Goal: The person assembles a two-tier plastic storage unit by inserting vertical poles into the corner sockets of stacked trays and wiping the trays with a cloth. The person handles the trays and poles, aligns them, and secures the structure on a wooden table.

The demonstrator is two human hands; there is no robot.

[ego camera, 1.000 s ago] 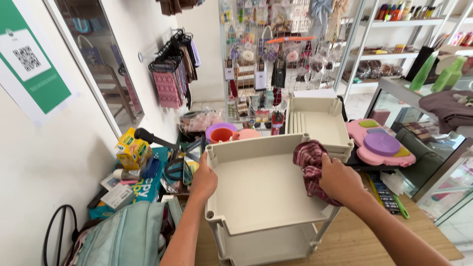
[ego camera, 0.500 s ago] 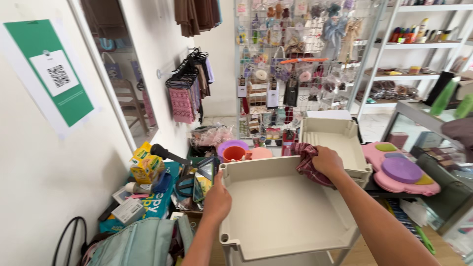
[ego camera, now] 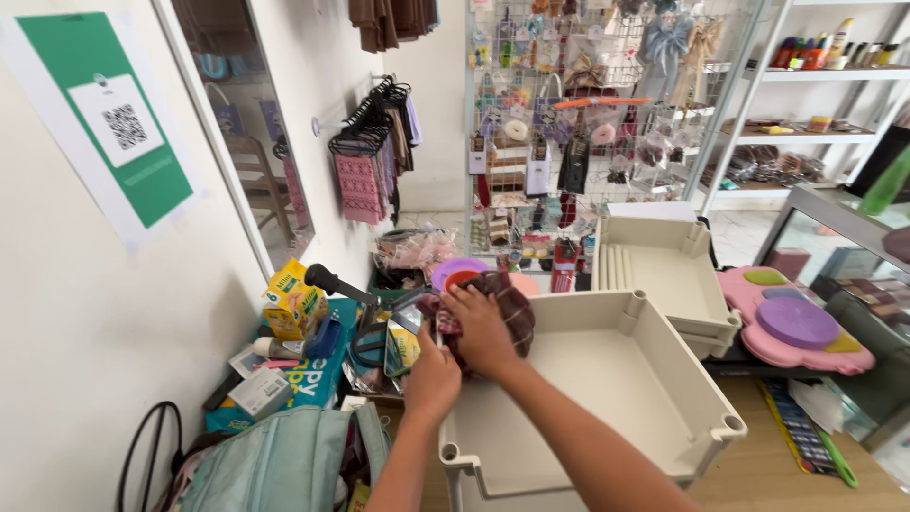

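A beige plastic cart tray (ego camera: 664, 398) stands in front of me, seen from above. My right hand (ego camera: 482, 327) presses a dark red checked cloth (ego camera: 512, 308) against the tray's far left corner. My left hand (ego camera: 431, 379) grips the tray's left rim just below it, touching the right hand. A second beige tray (ego camera: 664, 270) sits beyond the first one.
A pink toy table (ego camera: 796, 332) lies at the right. Boxes, a yellow carton (ego camera: 294, 301), bowls (ego camera: 460, 275) and a teal bag (ego camera: 275, 465) crowd the floor at the left by the white wall. A wire rack of accessories (ego camera: 578, 123) and shelves stand behind.
My right hand has carried the cloth from the tray's right far side across to its left far corner. My left hand has stayed on the left rim. The view has shifted left.
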